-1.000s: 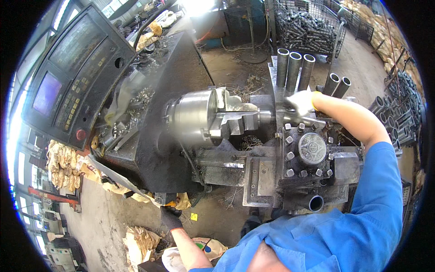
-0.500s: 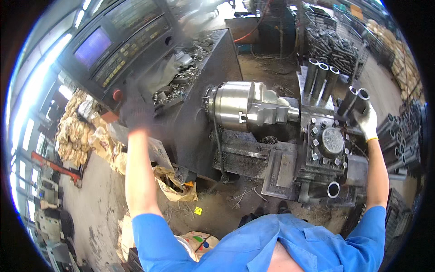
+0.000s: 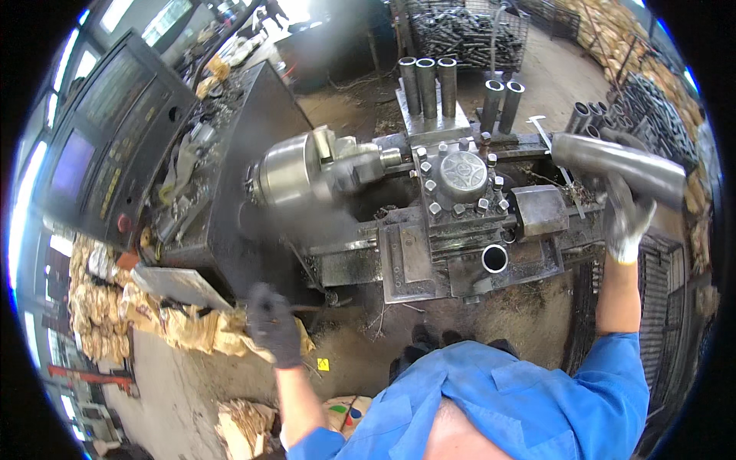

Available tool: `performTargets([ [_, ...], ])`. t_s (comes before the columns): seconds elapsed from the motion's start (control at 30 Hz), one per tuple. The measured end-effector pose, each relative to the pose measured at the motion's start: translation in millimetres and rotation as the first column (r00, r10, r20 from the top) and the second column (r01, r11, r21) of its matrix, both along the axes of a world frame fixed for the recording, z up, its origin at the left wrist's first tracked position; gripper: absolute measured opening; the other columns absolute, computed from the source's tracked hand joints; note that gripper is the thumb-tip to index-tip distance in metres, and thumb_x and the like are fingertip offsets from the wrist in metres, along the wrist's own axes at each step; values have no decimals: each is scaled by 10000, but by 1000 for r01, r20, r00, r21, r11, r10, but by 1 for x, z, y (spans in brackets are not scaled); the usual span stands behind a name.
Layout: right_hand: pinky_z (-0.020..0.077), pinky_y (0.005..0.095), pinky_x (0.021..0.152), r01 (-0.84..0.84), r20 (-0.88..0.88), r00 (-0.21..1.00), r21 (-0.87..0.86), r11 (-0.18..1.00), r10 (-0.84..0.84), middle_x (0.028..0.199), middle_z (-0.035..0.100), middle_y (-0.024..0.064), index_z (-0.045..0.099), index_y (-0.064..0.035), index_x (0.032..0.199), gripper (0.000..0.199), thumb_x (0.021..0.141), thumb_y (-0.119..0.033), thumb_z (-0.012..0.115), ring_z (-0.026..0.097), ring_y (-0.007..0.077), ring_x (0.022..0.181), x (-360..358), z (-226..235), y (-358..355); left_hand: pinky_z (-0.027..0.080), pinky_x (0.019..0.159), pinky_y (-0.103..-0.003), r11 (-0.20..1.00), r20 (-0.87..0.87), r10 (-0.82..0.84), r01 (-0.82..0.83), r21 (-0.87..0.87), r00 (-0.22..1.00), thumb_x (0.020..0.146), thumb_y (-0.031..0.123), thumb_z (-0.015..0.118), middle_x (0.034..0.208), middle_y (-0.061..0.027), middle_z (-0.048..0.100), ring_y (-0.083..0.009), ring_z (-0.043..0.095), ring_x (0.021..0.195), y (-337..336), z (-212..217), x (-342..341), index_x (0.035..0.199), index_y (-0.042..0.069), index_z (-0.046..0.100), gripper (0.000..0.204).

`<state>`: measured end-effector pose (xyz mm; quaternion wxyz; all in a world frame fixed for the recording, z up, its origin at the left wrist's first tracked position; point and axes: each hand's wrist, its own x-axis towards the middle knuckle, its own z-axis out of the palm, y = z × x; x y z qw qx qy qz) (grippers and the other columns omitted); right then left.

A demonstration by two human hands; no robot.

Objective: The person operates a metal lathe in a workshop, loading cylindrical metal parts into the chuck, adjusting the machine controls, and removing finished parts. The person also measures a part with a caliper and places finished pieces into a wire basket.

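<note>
Here, we see the right hand (image 3: 627,221) gripping a tilted metal tube (image 3: 618,166) near the caliper (image 3: 543,134), right of the tool turret (image 3: 464,172); its smooth wall and one-handed support could let it slip and strike the caliper. Whether the blurred left hand (image 3: 274,326) is spread or curled, we cannot tell.

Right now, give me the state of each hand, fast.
Left hand: blurred in its dark glove; open or closed cannot be told.
Right hand: holding a metal tube.
</note>
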<state>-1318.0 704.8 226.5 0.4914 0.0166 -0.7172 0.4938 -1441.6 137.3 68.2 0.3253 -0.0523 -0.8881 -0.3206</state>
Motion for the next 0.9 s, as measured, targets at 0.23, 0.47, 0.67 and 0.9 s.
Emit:
performTargets([
  [0.23, 552, 403, 1025, -92, 91, 992, 77, 993, 85, 1218, 711, 157, 643, -6, 1290, 724, 866, -560, 837, 686, 253, 1127, 25, -25, -28, 581, 901, -460, 994, 889, 61, -111, -12, 454, 1003, 419, 611, 1139, -167, 795, -355, 766, 1062, 9, -233, 248, 1265, 125, 755, 419],
  [0.47, 591, 381, 863, -803, 463, 578, 467, 370, 672, 1018, 764, 109, 726, -61, 934, 212, 820, -172, 867, 714, 222, 946, 32, -18, -136, 553, 1015, -469, 914, 948, 144, -406, -18, 282, 987, 528, 607, 1231, -159, 776, -373, 731, 1171, 10, -234, 392, 1231, 174, 776, 462],
  [0.67, 599, 373, 929, -962, 534, -143, 122, -243, 833, 1153, 787, 87, 795, -93, 1159, 378, 801, -156, 899, 754, 264, 983, 55, -120, -334, 541, 1048, -490, 691, 946, 211, -723, 34, 246, 992, 570, 615, 1306, -187, 745, -406, 699, 1230, 9, -207, 556, 1284, 157, 766, 528],
  [0.9, 618, 433, 848, -763, 645, -447, 86, -640, 620, 1046, 768, 167, 707, -71, 1204, 545, 751, -253, 949, 767, 380, 943, 223, -181, -551, 575, 932, -550, 222, 850, 526, -970, -103, 30, 980, 478, 683, 1183, -264, 753, -444, 743, 1037, 56, -318, 854, 1195, 100, 790, 448],
])
